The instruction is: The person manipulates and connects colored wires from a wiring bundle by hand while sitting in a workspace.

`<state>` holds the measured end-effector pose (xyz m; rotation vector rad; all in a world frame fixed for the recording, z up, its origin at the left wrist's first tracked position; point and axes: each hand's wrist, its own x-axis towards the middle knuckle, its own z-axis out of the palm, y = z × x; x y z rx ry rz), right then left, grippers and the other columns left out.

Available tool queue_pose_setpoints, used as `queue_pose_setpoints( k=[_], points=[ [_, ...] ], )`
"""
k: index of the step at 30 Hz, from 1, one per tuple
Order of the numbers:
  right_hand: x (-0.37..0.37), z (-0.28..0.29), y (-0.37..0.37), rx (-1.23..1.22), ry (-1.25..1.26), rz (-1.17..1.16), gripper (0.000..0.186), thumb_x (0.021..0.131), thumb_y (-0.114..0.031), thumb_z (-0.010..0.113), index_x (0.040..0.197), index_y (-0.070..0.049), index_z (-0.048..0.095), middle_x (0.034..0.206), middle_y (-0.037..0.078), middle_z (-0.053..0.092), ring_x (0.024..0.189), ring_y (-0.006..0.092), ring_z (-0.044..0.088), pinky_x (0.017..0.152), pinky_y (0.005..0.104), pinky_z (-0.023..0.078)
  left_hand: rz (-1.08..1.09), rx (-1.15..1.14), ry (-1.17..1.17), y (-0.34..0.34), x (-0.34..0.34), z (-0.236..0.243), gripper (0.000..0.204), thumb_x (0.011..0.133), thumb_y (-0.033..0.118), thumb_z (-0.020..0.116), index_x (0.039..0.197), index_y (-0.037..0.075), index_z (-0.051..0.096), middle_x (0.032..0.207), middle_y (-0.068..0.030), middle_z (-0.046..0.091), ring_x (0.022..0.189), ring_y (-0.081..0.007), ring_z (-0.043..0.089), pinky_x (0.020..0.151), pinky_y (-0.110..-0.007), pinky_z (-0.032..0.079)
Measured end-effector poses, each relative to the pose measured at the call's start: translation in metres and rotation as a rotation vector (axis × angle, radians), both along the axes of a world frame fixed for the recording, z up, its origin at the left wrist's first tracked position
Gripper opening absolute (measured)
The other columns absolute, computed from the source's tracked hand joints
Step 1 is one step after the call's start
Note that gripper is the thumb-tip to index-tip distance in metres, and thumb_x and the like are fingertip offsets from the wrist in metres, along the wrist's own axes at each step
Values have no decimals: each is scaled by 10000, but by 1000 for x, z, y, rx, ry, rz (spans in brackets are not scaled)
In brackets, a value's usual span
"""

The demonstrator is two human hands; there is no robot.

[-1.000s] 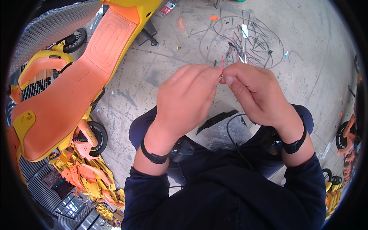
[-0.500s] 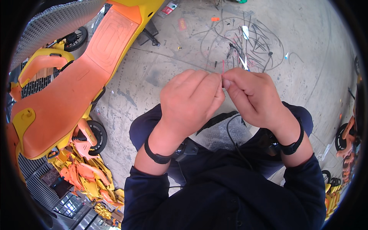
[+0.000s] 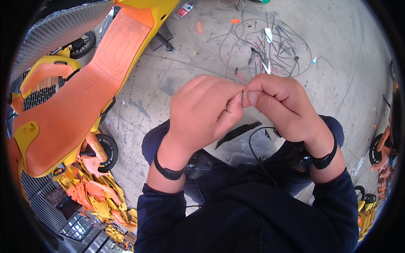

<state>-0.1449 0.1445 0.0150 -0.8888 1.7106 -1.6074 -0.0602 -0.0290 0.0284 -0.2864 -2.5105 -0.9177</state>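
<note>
Over the floor (image 3: 337,50): person crouched, hands up front.
Left hand (image 3: 202,114): pinching the red wire (image 3: 243,85).
Right hand (image 3: 282,109): pinching the same wire end, fingertips touching.
Progress: looks midway, joint not finished; scrap wires (image 3: 274,46) lie beyond.

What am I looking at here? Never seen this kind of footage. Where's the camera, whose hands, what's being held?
There is no machine here. A person wears a wide fisheye camera on the head, looking down, so straight edges bend near the rim.

The two hands are that person's own, in dark sleeves with a black band on each wrist. The left hand and right hand meet fingertip to fingertip, pinching a thin red wire between them.

Below is a concrete floor, with a tangle of loose wires lying on it beyond the hands. To the left sits an orange and yellow scooter body, with more yellow and orange parts piled beside it.
</note>
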Motion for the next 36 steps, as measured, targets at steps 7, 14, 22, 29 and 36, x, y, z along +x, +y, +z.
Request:
queue_pose_setpoints(
  k=[7,14,22,29,36],
  points=[
    [-4,1,0,43,243,-18,71,919,-50,528,898,-21,589,691,91,575,597,201,553,566,297,435,2,-11,-24,-1,-1,-6,197,742,-37,667,932,18,669,804,-106,664,701,-260,633,641,-325,500],
    [-2,1,-1,91,340,-12,44,865,2,550,883,-35,566,702,132,584,623,326,598,525,367,448,47,-96,0,4,0,-5,212,667,-43,688,868,21,660,748,-92,646,657,-250,618,608,-322,492],
    [1,8,-3,16,175,-7,50,897,-27,547,887,-18,595,692,116,586,575,258,563,533,317,441,80,-27,102,5,-1,-4,170,648,-18,702,802,35,654,694,-75,634,616,-240,605,582,-316,478],
    [0,9,-1,1,19,5,105,928,-61,528,906,-9,617,709,77,589,617,150,520,586,276,433,87,-19,113,4,-1,-3,152,661,2,702,802,35,653,698,-72,638,624,-244,608,602,-313,483],
    [-5,13,6,-49,-159,49,129,943,-77,526,895,-18,631,760,12,585,686,85,496,630,236,406,221,169,9,-8,4,2,98,758,31,677,852,17,653,801,-100,668,714,-233,639,652,-310,500]
  ],
)
